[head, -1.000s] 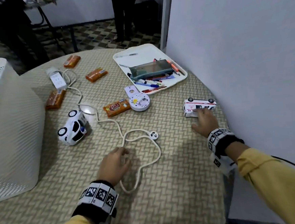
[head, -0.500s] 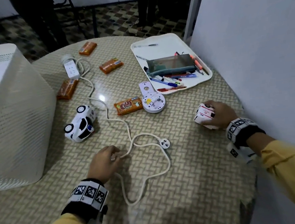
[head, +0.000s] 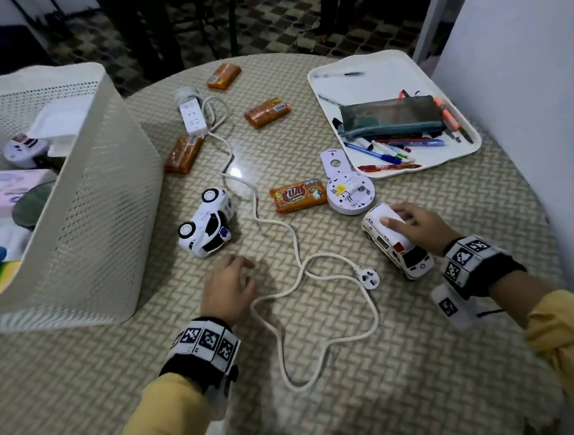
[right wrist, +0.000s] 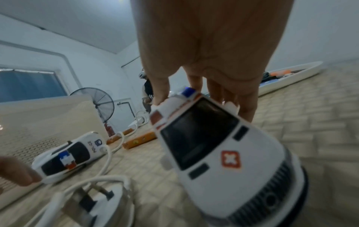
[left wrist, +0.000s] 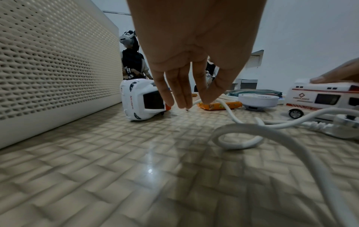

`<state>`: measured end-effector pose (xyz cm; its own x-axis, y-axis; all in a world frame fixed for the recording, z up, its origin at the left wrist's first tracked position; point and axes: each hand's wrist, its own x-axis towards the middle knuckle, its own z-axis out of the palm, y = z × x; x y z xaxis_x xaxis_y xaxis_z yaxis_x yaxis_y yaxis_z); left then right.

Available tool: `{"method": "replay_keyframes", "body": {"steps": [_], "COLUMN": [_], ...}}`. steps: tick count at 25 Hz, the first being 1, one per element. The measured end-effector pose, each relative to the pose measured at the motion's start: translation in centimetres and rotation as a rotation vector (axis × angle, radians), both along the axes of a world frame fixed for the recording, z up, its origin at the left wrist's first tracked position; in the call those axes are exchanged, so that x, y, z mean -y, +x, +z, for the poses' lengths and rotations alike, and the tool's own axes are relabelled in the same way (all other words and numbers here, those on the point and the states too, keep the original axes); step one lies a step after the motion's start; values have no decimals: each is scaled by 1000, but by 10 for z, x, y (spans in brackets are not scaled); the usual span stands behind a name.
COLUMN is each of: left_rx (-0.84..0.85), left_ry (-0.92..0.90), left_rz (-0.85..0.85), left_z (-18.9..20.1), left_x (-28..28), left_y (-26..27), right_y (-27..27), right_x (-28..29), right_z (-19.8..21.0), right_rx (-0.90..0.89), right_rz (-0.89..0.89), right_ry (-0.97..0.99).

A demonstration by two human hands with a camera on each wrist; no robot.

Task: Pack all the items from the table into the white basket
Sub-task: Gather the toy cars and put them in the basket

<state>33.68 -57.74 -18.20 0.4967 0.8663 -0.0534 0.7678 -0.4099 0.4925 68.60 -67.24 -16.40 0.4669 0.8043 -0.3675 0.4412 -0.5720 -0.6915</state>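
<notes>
Right hand (head: pixel 413 224) grips toy ambulance (head: pixel 395 243); left hand (head: pixel 228 290) relaxed, empty.

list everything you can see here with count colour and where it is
basket: 1, white perforated, left of table, already holds several items
toy police car: 1, white, on its side beside basket
toy ambulance: 1, white with red markings, right, under right hand
power strip: 1, white, far side, cable trailing to plug near front
snack packets: 4, orange, scattered mid-table
round device: 1, white, centre
tray: 1, white, far right, holding pens and grey-green pencil case
left hand: 1, by cable, holding nothing
right hand: 1, gripping ambulance
</notes>
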Motion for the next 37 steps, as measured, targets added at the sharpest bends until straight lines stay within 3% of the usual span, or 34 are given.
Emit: {"method": "replay_keyframes", "body": {"steps": [2,7,12,16,19,24,29,31,33,37], "left_rx": [-9,-64,-293,-358,-272,119,455,520,540,336], "left_ry": [98,284,174,179,183,124,-174,-296,-300,-253], "left_rz": [30,121,189,238,242,334,458,466,480,534], "left_z": [-3,4,2,-12,-14,-15,-19,-26,-34,-41], "left_x": [-12,-53,-84,-92,-91,-60,-5,10,17,23], "left_y": [-4,-1,2,3,-3,-25,-44,-55,-64,-64], "right_y": [-5,-26,-47,-63,-70,-83,-104,-114,-122,-135], "right_x": [-1,-3,-26,-38,-36,-23,-7,0,4,9], "right_z": [-4,-12,7,15,15,14,21,23,28,37], "right_rx": [22,360,395,402,378,362,305,315,327,315], "right_rz": [-59,53,36,64,63,67,102,137,160,170], "right_ry": [24,-109,30,117,135,133,140,134,130,156]}}
